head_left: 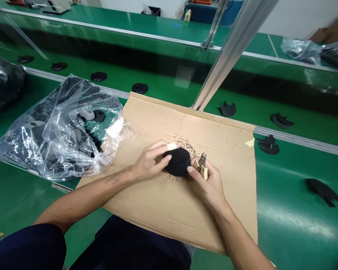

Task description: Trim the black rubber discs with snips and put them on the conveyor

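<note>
A round black plastic part (178, 162) is held above a cardboard sheet (157, 198). My left hand (152, 159) grips its left edge between thumb and fingers, with pale tape around one finger. The thumb of my right hand (210, 180) presses on the part's right edge. Small cutting pliers (203, 165) with pale yellow handles also lie in my right hand, their jaws pointing away from me. Tiny dark scraps (187, 145) are scattered on the cardboard behind and around the part.
A clear plastic bag (59, 131) with black and grey parts lies at the left. Several black parts, one of them at the right (323, 190), sit along the green surface. A metal post (228, 52) rises behind the cardboard.
</note>
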`<action>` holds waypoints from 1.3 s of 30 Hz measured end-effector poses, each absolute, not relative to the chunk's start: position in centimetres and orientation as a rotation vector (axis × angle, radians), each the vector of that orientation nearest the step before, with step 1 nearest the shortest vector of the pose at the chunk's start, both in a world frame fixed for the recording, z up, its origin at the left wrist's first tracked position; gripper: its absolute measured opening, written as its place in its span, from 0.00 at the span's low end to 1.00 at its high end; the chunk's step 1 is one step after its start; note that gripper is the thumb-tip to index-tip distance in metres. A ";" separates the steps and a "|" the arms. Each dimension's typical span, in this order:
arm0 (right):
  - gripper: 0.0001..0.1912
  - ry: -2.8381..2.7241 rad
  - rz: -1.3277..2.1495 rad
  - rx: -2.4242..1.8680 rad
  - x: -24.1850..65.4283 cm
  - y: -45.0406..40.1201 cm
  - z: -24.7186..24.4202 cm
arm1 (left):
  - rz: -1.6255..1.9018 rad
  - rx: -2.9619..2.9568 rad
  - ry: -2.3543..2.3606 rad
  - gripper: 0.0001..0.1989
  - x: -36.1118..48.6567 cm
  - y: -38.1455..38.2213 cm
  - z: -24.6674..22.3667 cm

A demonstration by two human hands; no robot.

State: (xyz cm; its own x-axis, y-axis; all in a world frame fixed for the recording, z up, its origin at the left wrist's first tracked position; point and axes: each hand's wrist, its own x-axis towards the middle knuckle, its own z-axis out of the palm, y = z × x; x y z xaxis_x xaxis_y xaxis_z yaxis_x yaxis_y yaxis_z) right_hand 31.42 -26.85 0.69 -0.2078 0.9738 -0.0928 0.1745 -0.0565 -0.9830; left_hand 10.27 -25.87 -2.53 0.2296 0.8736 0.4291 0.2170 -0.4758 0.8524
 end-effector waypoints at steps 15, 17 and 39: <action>0.21 -1.526 1.303 -1.302 31.4 -26.9 0.5 | 1.331 1.963 0.965 0.19 10.5 -26.0 -2.2; 0.21 -1.571 1.243 -1.311 31.4 -26.9 0.3 | 1.325 2.013 0.925 0.19 10.5 -26.1 -2.2; 0.06 -2.029 0.647 -0.900 31.6 -27.2 -0.5 | 1.290 2.011 0.775 0.14 10.5 -25.5 -1.8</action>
State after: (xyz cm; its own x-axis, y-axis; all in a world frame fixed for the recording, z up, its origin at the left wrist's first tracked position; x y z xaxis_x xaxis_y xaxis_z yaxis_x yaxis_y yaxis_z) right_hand 31.59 -27.21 -0.49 -0.4216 0.7784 0.4651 0.3659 0.6153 -0.6982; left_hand 10.51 -25.49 -1.75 0.3510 0.7493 0.5615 0.1440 -0.6358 0.7583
